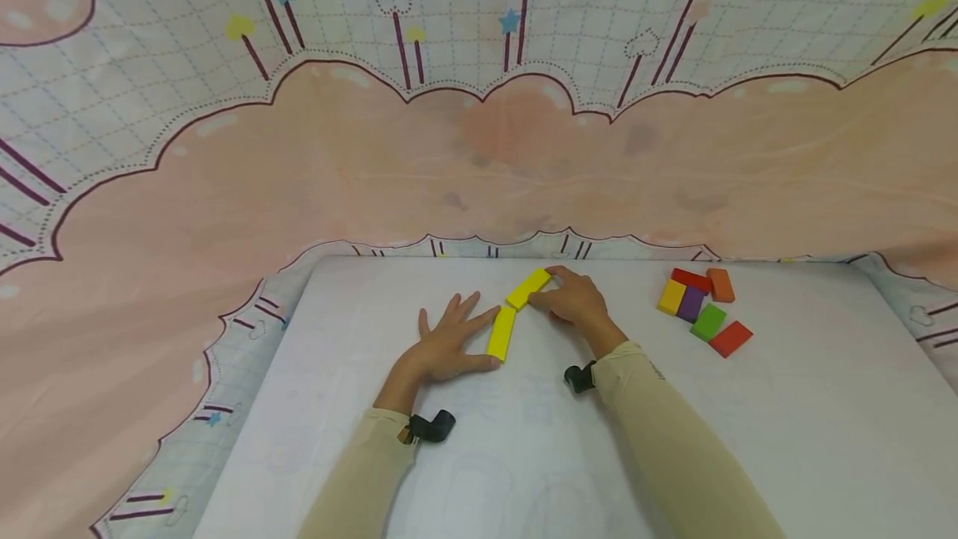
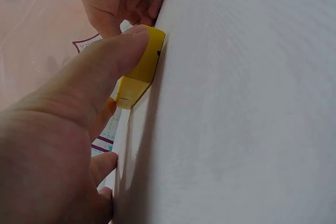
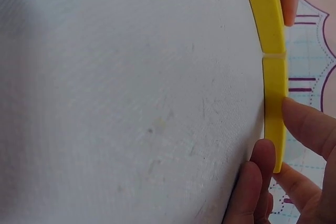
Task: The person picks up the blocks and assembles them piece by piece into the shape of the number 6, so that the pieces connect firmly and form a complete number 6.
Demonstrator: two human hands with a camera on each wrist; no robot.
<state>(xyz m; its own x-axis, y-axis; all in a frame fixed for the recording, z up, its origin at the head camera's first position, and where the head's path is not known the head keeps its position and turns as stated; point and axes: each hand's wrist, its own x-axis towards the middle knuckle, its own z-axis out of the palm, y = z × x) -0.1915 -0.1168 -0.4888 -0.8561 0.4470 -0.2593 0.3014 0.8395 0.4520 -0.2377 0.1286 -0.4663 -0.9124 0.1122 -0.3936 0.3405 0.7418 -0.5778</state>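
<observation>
Two long yellow blocks lie on the white table almost end to end, meeting at a slight bend with a thin gap in the right wrist view. My left hand (image 1: 446,343) is spread beside the nearer yellow block (image 1: 501,334). Its straight thumb touches the near end, and its index fingertip is at the far end's left side. With my right hand (image 1: 575,299) I pinch the farther yellow block (image 1: 528,289) near its outer end. In the right wrist view, right fingertips (image 3: 264,153) are on both sides of that farther block.
Right of my right hand is a loose cluster of blocks: a red block (image 1: 691,280), an orange block (image 1: 721,284), a yellow-orange block (image 1: 671,297), a purple block (image 1: 690,304), a green block (image 1: 708,322) and another red block (image 1: 730,339). A patterned cloth (image 1: 449,165) hangs behind the table.
</observation>
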